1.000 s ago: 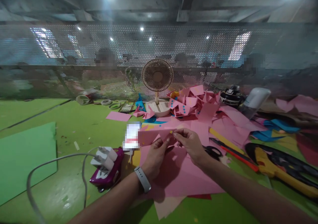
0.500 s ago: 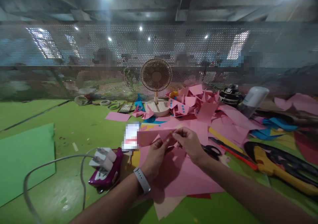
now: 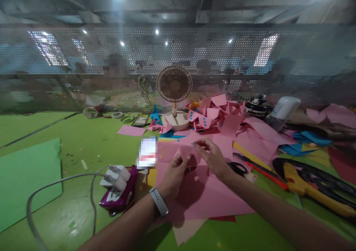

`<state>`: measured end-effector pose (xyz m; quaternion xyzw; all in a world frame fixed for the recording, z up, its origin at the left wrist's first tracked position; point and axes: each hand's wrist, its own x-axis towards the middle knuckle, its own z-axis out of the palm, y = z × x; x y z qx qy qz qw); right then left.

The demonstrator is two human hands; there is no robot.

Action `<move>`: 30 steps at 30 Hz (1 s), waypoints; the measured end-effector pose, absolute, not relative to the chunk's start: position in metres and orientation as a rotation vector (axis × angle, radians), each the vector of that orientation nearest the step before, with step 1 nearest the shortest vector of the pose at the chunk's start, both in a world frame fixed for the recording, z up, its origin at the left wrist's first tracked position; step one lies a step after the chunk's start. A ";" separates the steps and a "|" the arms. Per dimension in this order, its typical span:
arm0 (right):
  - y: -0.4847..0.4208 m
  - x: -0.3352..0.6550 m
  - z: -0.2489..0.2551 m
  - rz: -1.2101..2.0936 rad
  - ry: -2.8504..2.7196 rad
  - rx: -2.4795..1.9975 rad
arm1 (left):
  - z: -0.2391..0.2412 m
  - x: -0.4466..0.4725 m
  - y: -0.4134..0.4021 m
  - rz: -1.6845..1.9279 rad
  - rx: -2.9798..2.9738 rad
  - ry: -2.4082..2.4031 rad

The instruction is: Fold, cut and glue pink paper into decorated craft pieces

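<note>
Bare hands: 2, left hand [image 3: 174,169] and right hand [image 3: 210,155]. Pink piece [image 3: 190,155] in the left fingers: 1. Pale wristband [image 3: 159,202]: 1.

Along the bench's far edge: fan [image 3: 174,84], 1; ring-shaped rolls [image 3: 117,115], 3, left of fan; black-and-silver device [image 3: 257,108], 1; white-capped bottle [image 3: 284,112], 1, right of fan. Pink folded pieces in the heap [image 3: 214,114]: many, overlapping; exact count unreadable.

Well in from far edge: phone [image 3: 147,152], 1; purple block [image 3: 119,202], 1; large green sheet [image 3: 30,184], 1; red-orange handle [image 3: 269,177], 1; black ring handle [image 3: 237,168], 1; large yellow-and-black tool [image 3: 314,191], 1.
</note>
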<state>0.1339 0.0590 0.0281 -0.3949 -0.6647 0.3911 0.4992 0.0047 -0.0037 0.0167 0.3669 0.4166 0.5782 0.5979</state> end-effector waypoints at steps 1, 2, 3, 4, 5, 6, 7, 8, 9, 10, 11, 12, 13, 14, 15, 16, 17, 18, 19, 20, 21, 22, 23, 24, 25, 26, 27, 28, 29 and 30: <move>0.060 0.134 0.028 1.024 -1.576 -0.940 | 0.017 0.004 -0.003 1.343 0.847 0.969; 0.061 0.134 0.029 1.083 -1.529 -0.929 | 0.017 0.004 -0.003 1.348 0.837 0.978; 0.062 0.135 0.030 1.125 -1.478 -0.925 | 0.016 0.003 -0.002 1.356 0.823 0.991; 0.063 0.136 0.031 1.156 -1.429 -0.931 | 0.016 0.003 -0.001 1.364 0.808 1.005; 0.064 0.137 0.033 1.184 -1.386 -0.938 | 0.016 0.002 0.000 1.373 0.793 1.017; 0.065 0.138 0.035 1.205 -1.347 -0.944 | 0.016 0.002 0.001 1.381 0.780 1.023; 0.066 0.139 0.036 1.220 -1.316 -0.949 | 0.015 0.001 0.002 1.387 0.771 1.026; 0.068 0.140 0.037 1.228 -1.295 -0.957 | 0.014 0.001 0.002 1.390 0.768 1.024; 0.069 0.141 0.038 1.229 -1.284 -0.971 | 0.013 0.000 0.003 1.391 0.768 1.019; 0.070 0.141 0.038 1.225 -1.281 -0.988 | 0.013 0.000 0.003 1.394 0.771 1.013; 0.071 0.142 0.037 1.226 -1.285 -1.003 | 0.012 0.000 0.004 1.398 0.776 1.008; 0.072 0.142 0.037 1.234 -1.289 -1.012 | 0.011 0.000 0.004 1.402 0.783 1.004; 0.073 0.142 0.036 1.249 -1.289 -1.009 | 0.010 0.000 0.004 1.407 0.790 1.004; 0.074 0.143 0.035 1.267 -1.284 -0.994 | 0.010 0.000 0.004 1.413 0.795 1.005; 0.075 0.143 0.035 1.282 -1.277 -0.975 | 0.010 -0.001 0.004 1.419 0.798 1.007; 0.076 0.144 0.034 1.293 -1.267 -0.954 | 0.010 -0.001 0.004 1.422 0.798 1.008; 0.077 0.145 0.034 1.298 -1.257 -0.933 | 0.010 -0.001 0.004 1.426 0.798 1.008; 0.079 0.145 0.034 1.301 -1.249 -0.910 | 0.011 -0.001 0.004 1.424 0.797 1.011; 0.080 0.146 0.034 1.307 -1.243 -0.887 | 0.011 -0.001 0.004 1.415 0.794 1.018; 0.081 0.147 0.035 1.315 -1.236 -0.865 | 0.012 -0.002 0.004 1.403 0.790 1.027; 0.082 0.148 0.036 1.322 -1.228 -0.848 | 0.012 -0.002 0.004 1.394 0.788 1.035; 0.084 0.148 0.037 1.330 -1.219 -0.839 | 0.013 -0.003 0.004 1.386 0.787 1.039; 0.084 0.149 0.039 1.335 -1.206 -0.836 | 0.013 -0.003 0.004 1.383 0.785 1.044; 0.085 0.150 0.040 1.344 -1.190 -0.833 | 0.013 -0.003 0.004 1.383 0.784 1.049; 0.086 0.151 0.042 1.360 -1.166 -0.823 | 0.014 -0.004 0.005 1.379 0.784 1.056; 0.087 0.151 0.044 1.380 -1.136 -0.806 | 0.013 -0.004 0.005 1.364 0.782 1.071; 0.088 0.152 0.047 1.403 -1.107 -0.785 | 0.013 -0.004 0.006 1.340 0.773 1.090; 0.088 0.153 0.049 1.424 -1.082 -0.763 | 0.014 -0.005 0.007 1.310 0.755 1.110; 0.089 0.153 0.051 1.441 -1.065 -0.745 | 0.014 -0.005 0.008 1.272 0.725 1.130; 0.090 0.154 0.053 1.454 -1.058 -0.732 | 0.014 -0.006 0.008 1.224 0.695 1.147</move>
